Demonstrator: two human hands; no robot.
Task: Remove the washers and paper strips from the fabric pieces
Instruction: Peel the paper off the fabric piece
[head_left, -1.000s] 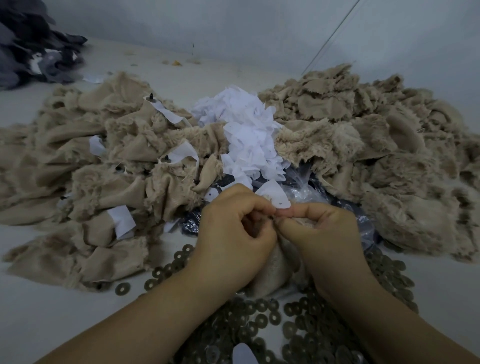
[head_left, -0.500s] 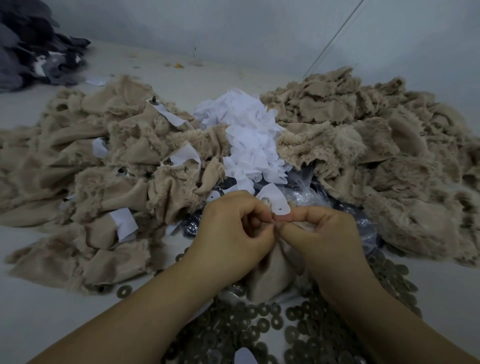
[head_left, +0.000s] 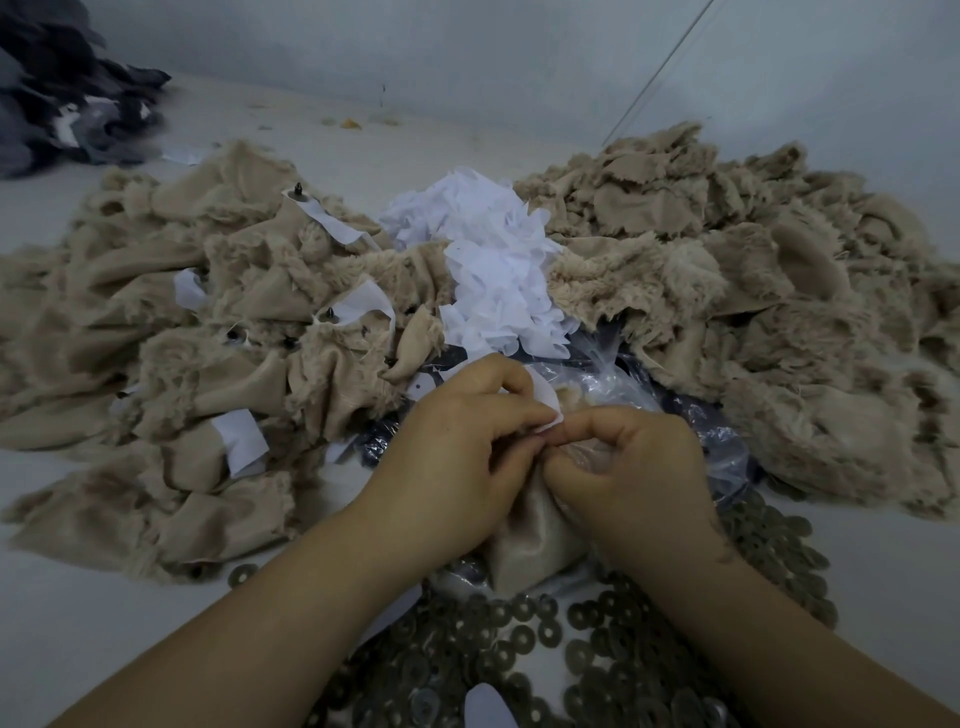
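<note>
Beige fabric piece (head_left: 524, 540) gripped by both hands; left hand (head_left: 457, 457), right hand (head_left: 628, 467) pinch paper strip (head_left: 545, 410).

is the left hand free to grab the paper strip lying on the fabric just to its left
Probably not yet: the left hand is pinching the paper strip on the held fabric piece. The path to the other strip looks unobstructed.

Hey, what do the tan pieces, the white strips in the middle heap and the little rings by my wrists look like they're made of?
Tan pieces: plush fabric, seemingly synthetic fur; shaggy pile one side, smooth woven backing the other.
White strips: thin paper by the look; matte, creased, curling.
Rings: probably metal washers; flat, dull grey-bronze, with centre holes, though plastic can't be ruled out.
</note>
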